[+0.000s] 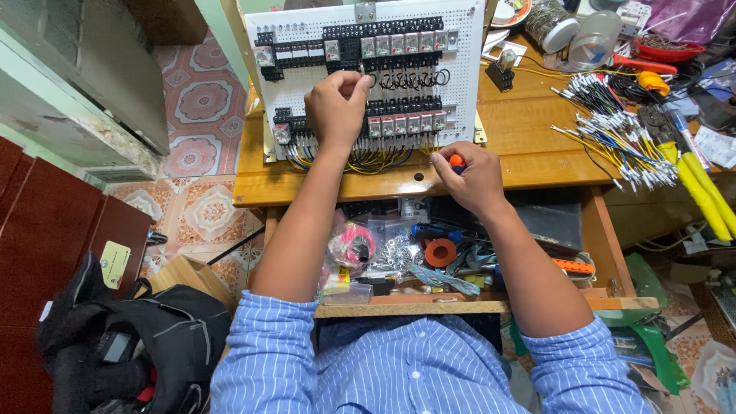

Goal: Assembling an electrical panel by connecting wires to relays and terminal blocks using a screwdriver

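Note:
A white perforated panel (468, 77) with rows of black terminal blocks and relays stands tilted on a wooden table (521, 146). My left hand (336, 107) is closed against the panel's middle, pinching a thin wire end near a row of black wire loops (410, 79). My right hand (469, 178) is lower, at the table's front edge, gripping an orange-handled screwdriver (457, 161); only the handle's tip shows. Yellow and blue wires (376, 159) hang from the lower terminal row between both hands.
Cut wires with white ferrules (613, 130) lie on the table's right, beside yellow-handled pliers (701, 188). An open drawer (429, 253) below holds tape, chains and tools. A black bag (130, 345) sits on the tiled floor at left. Jars and clutter fill the back right.

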